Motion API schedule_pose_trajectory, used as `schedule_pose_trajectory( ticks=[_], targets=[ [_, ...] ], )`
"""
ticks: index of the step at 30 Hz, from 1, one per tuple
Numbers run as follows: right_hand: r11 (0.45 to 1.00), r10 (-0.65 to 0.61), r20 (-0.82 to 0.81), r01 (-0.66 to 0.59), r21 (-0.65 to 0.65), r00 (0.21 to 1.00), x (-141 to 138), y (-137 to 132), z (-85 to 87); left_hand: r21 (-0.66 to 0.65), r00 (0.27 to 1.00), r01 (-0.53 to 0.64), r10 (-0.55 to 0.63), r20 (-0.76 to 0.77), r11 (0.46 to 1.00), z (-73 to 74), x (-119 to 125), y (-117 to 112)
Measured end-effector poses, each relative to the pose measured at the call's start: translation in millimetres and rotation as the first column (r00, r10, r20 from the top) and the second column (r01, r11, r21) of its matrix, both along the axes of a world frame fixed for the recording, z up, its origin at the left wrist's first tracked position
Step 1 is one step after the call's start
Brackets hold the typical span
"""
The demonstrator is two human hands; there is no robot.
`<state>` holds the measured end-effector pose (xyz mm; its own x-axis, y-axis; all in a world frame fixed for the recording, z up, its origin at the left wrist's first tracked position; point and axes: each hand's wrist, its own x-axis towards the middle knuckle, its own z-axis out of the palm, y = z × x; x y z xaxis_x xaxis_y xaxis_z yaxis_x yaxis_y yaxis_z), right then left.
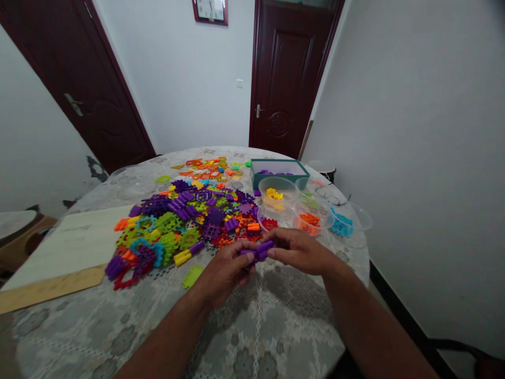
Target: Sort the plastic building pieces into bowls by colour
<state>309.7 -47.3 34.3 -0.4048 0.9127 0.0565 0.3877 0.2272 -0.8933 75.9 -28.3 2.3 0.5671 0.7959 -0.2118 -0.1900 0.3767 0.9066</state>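
clock [211, 9] cropped above, left fingers [241, 261] and right fingers [281, 256] grip partly hidden purple pieces [264, 246].

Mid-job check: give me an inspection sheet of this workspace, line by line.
Surface: table with a patterned grey cover.
Job's things: purple pieces held between both hands.
Clutter: mixed heap of plastic pieces; clear tubs and green box beyond the right hand; pale board at left.
Hands: left hand and right hand both grip purple pieces.
Cables: dark curved strip lower right; cannot tell whether cable.
Surroundings: two dark red doors, wall clock.
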Motion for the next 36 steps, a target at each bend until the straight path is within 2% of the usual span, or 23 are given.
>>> schedule_pose_trajectory(
  ticks=[5, 9, 15, 19, 21, 23, 25, 27, 29, 31, 33, 36],
  targets=[
    [0.995, -0.062, 0.035, 0.065, -0.082, 0.997, 41, -1, 15.3, -0.009, 0.995, -0.096, 0.096, 0.017, 0.995, -0.2, -3, 4],
    [0.992, -0.050, 0.061, 0.057, -0.112, 0.997, 65, 0, 17.7, 0.026, 0.997, -0.072, 0.072, 0.008, 0.997, -6.1, -5, 6],
    [0.960, -0.275, 0.029, 0.276, -0.046, 0.961, 85, 3, 15.8, 0.068, 0.996, -0.059, 0.064, -0.069, 0.996, -4.7, -3, 6],
    [0.984, -0.117, 0.096, 0.128, -0.123, 0.988, 86, 5, 17.5, 0.076, 0.992, -0.082, 0.089, -0.094, 0.994, -6.0, -1, 5],
    [0.985, -0.128, 0.093, 0.137, -0.101, 0.987, 81, 15, 19.7, 0.079, 0.990, -0.094, 0.101, -0.099, 0.992, -6.7, 0, 5],
    [0.954, -0.300, -0.017, 0.300, 0.014, 0.954, 75, 32, 22.1, 0.080, 0.988, -0.111, 0.119, -0.103, 0.991, -6.4, 1, 4],
    [0.869, -0.455, -0.198, 0.482, 0.115, 0.868, 68, 50, 22.7, 0.077, 0.985, -0.130, 0.138, -0.101, 0.988, -5.6, 0, 4],
    [0.796, -0.521, -0.330, 0.588, 0.146, 0.787, 62, 62, 19.7, 0.074, 0.984, -0.146, 0.153, -0.095, 0.986, -5.1, 0, 4],
    [0.769, -0.550, -0.367, 0.626, 0.128, 0.751, 57, 65, 12.7, 0.072, 0.984, -0.151, 0.157, -0.080, 0.986, -5.5, -1, 5],
    [0.784, -0.560, -0.321, 0.614, 0.093, 0.764, 51, 56, 4.4, 0.076, 0.986, -0.156, 0.160, -0.051, 0.985, -6.6, -1, 5],
    [0.855, -0.495, -0.202, 0.515, 0.057, 0.845, 41, 40, -1.1, 0.087, 0.985, -0.171, 0.173, -0.023, 0.982, -7.6, 0, 4],
    [0.975, -0.215, -0.017, 0.215, 0.049, 0.977, 18, 13, -0.3, 0.117, 0.984, -0.177, 0.179, -0.006, 0.977, -7.4, 0, 3]
  ],
)
